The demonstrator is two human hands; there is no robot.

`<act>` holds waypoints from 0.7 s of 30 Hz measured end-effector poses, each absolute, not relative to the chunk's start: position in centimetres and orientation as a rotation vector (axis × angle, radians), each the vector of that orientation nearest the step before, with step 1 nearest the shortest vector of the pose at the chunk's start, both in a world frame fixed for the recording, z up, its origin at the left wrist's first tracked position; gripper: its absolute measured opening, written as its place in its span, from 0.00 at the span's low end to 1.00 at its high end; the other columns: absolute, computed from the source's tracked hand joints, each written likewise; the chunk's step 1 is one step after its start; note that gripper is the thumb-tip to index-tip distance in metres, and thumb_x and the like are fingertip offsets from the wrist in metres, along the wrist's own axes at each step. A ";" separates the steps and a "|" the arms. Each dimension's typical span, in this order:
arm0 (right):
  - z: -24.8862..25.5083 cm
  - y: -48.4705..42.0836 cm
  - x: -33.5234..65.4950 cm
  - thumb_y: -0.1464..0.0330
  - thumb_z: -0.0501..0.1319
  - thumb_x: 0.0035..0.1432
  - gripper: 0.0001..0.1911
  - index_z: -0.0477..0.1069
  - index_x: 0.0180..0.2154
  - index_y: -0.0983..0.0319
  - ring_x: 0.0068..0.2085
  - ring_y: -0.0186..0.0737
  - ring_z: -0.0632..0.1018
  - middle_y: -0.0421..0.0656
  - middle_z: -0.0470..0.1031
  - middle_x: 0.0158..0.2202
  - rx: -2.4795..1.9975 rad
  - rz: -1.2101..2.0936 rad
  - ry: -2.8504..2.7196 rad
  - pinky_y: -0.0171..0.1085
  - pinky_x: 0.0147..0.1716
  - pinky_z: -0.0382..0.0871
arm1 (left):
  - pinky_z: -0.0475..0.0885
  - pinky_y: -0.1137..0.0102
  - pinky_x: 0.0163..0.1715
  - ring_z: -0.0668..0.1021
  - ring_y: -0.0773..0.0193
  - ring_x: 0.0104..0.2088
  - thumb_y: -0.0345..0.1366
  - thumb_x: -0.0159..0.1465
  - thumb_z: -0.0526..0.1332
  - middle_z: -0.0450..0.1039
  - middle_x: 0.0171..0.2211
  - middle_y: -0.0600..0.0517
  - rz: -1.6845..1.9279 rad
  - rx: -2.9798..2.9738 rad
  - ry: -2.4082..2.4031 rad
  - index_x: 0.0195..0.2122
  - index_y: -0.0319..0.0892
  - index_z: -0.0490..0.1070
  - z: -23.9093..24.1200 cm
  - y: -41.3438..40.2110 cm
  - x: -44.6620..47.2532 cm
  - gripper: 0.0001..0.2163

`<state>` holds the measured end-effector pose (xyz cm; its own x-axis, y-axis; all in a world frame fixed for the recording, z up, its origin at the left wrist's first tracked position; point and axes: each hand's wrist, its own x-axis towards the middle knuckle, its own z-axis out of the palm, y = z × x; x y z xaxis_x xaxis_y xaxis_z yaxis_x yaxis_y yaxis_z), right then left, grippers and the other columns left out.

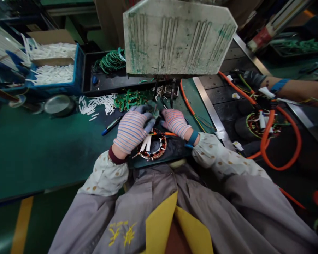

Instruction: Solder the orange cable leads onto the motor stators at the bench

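Observation:
Both my hands wear striped knit gloves and meet over a round wound stator point(154, 147) at the near edge of the green table point(42, 148). My left hand point(132, 127) is curled, its fingertips pinched on thin wire ends just above the stator, with white sleeves poking out beneath it. My right hand point(175, 121) is also closed, pinching the same wire bundle near an orange lead point(169, 133). Exactly what lies between the fingertips is too small to make out.
A grey guard plate point(175, 35) hangs over the work spot. White tubes point(95, 104) lie scattered, more fill a blue bin point(53, 72). Green wire bundles point(127, 99), a blue pen point(111, 126) and a round lid point(58, 104) sit nearby. Another person's gloved hand point(250, 78) works at right among orange cables point(281, 141).

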<state>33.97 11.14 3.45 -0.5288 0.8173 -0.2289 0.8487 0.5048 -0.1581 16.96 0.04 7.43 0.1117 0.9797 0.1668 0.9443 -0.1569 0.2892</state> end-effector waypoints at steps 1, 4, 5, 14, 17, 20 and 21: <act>3.5 11.0 34.7 0.66 0.66 0.71 0.17 0.82 0.57 0.66 0.54 0.56 0.87 0.60 0.87 0.54 1.509 -0.421 2.645 0.44 0.53 0.79 | 0.74 0.47 0.66 0.78 0.39 0.62 0.43 0.79 0.59 0.78 0.63 0.36 0.492 2.245 1.978 0.52 0.39 0.85 7.1 0.2 16.7 0.17; 3.7 10.2 36.9 0.61 0.65 0.72 0.20 0.82 0.59 0.63 0.55 0.55 0.86 0.54 0.88 0.55 1.633 -0.640 2.837 0.44 0.57 0.78 | 0.72 0.46 0.69 0.77 0.38 0.64 0.41 0.78 0.59 0.77 0.65 0.36 0.505 2.224 1.981 0.51 0.38 0.85 6.2 0.6 16.3 0.16; 3.9 9.8 37.3 0.61 0.65 0.72 0.20 0.82 0.59 0.63 0.55 0.54 0.86 0.53 0.88 0.56 1.621 -0.722 2.911 0.45 0.58 0.78 | 0.72 0.46 0.69 0.78 0.38 0.64 0.41 0.78 0.59 0.78 0.64 0.36 0.505 2.221 1.981 0.51 0.38 0.85 6.0 0.7 16.3 0.16; 4.2 8.0 39.0 0.62 0.68 0.69 0.17 0.86 0.54 0.62 0.53 0.52 0.86 0.51 0.89 0.52 1.289 -0.902 3.026 0.45 0.58 0.77 | 0.75 0.50 0.66 0.80 0.42 0.60 0.41 0.77 0.59 0.81 0.60 0.38 0.504 2.204 2.047 0.48 0.40 0.84 5.5 0.6 16.4 0.15; 3.7 8.8 40.7 0.61 0.69 0.67 0.15 0.87 0.50 0.62 0.51 0.52 0.87 0.50 0.89 0.50 1.259 -0.987 2.987 0.45 0.57 0.78 | 0.75 0.51 0.66 0.80 0.42 0.59 0.42 0.77 0.59 0.81 0.58 0.38 0.498 2.210 2.062 0.47 0.40 0.85 5.3 0.6 16.3 0.15; 2.8 9.7 41.0 0.61 0.67 0.69 0.17 0.85 0.53 0.61 0.52 0.51 0.87 0.49 0.89 0.51 1.403 -1.261 2.939 0.46 0.59 0.79 | 0.75 0.50 0.66 0.81 0.43 0.58 0.42 0.77 0.59 0.82 0.57 0.38 0.497 2.209 2.045 0.47 0.41 0.85 5.3 0.7 16.2 0.15; 2.3 10.0 40.8 0.61 0.68 0.68 0.18 0.84 0.56 0.61 0.53 0.51 0.87 0.49 0.89 0.52 1.442 -1.391 2.916 0.48 0.61 0.79 | 0.75 0.50 0.66 0.81 0.43 0.58 0.42 0.77 0.59 0.81 0.58 0.39 0.505 2.211 2.039 0.46 0.41 0.85 5.4 0.7 16.2 0.15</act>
